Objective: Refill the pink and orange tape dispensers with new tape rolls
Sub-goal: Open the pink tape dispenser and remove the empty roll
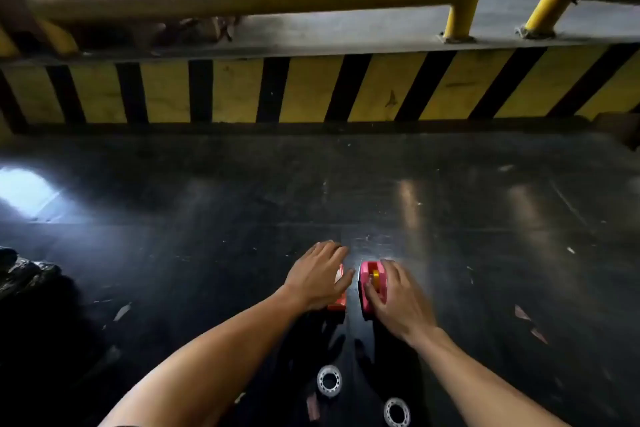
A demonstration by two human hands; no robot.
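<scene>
On the dark glossy floor stand two small tape dispensers side by side. My left hand (317, 276) lies over the orange tape dispenser (338, 302), covering most of it; only its right edge and near end show. My right hand (394, 298) grips the pink tape dispenser (366, 282) from the right, fingers curled over its top, where a yellow hub shows. Two clear tape rolls with white cores lie nearer to me: one tape roll (329, 381) on the left, the other tape roll (397, 412) at the bottom edge.
A raised platform with a yellow and black striped face (311, 90) runs across ahead, topped by yellow guard rails (457, 10). A dark crumpled bag (24, 270) lies at the left. Small paper scraps (521, 313) dot the floor.
</scene>
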